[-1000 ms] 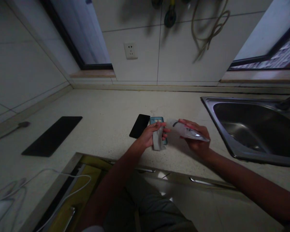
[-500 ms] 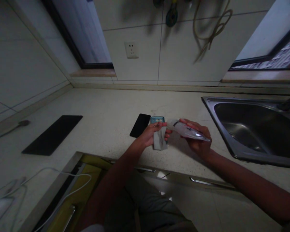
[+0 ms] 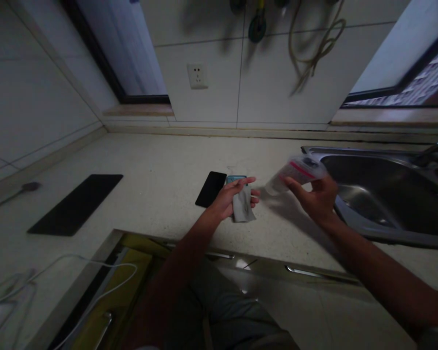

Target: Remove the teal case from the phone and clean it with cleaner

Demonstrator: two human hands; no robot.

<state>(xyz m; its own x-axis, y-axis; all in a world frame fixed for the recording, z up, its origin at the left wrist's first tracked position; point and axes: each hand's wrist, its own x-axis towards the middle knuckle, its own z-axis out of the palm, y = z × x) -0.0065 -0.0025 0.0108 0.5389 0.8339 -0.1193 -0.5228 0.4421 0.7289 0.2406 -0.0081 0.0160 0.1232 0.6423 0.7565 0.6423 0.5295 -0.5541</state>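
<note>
In my left hand (image 3: 229, 198) lies a small grey cloth (image 3: 243, 206), which hangs over the fingers while the thumb stretches out above it. A clear plastic bag with a red stripe (image 3: 295, 172) is pinched between the thumb and fingers of my right hand (image 3: 316, 195), up off the counter and slightly blurred. Behind my left hand, partly hidden by it, is a blue phone case (image 3: 237, 178). Just left of that case a black phone (image 3: 210, 189) lies flat on the counter.
A dark rectangular mat (image 3: 76, 204) lies on the left of the counter (image 3: 160, 180). To the right is a steel sink (image 3: 379, 194). A white cable (image 3: 109, 264) trails over the front left edge. The tiled wall has a socket (image 3: 197, 76).
My right hand has moved right and away from the left one, turning the plastic bag so its red stripe shows. The left hand keeps the cloth, its fingers slightly more stretched.
</note>
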